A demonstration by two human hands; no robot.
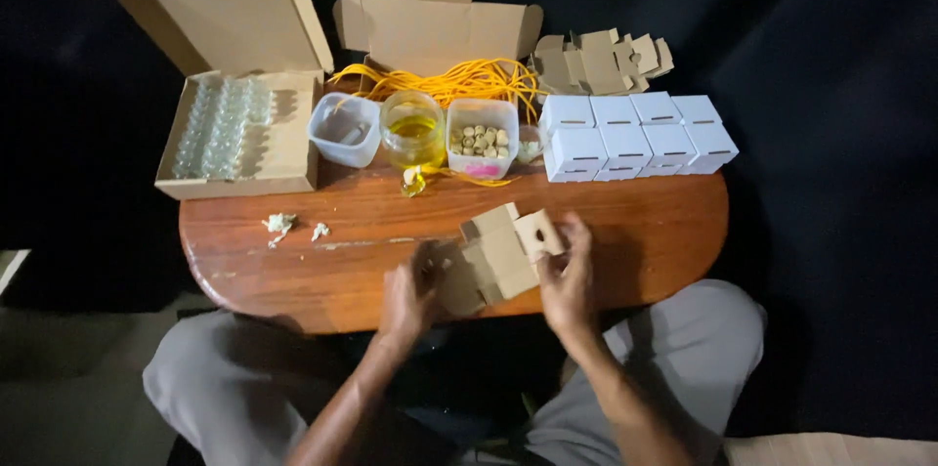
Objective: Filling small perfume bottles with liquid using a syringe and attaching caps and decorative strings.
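A flat brown cardboard box blank [500,253] with tabs and a small round hole is held over the near edge of the oval wooden table [645,232]. My left hand [408,298] grips its lower left panel. My right hand [567,275] grips its right side, fingers bent around a flap. The blank is partly folded, with flaps sticking up.
Several folded white boxes [635,137] stand at the back right, more brown blanks [601,61] behind them. An open carton of small glass bottles [223,124] sits at left. Tubs, a jar of yellow liquid [412,129], corks [479,141] and yellow string [459,80] fill the middle.
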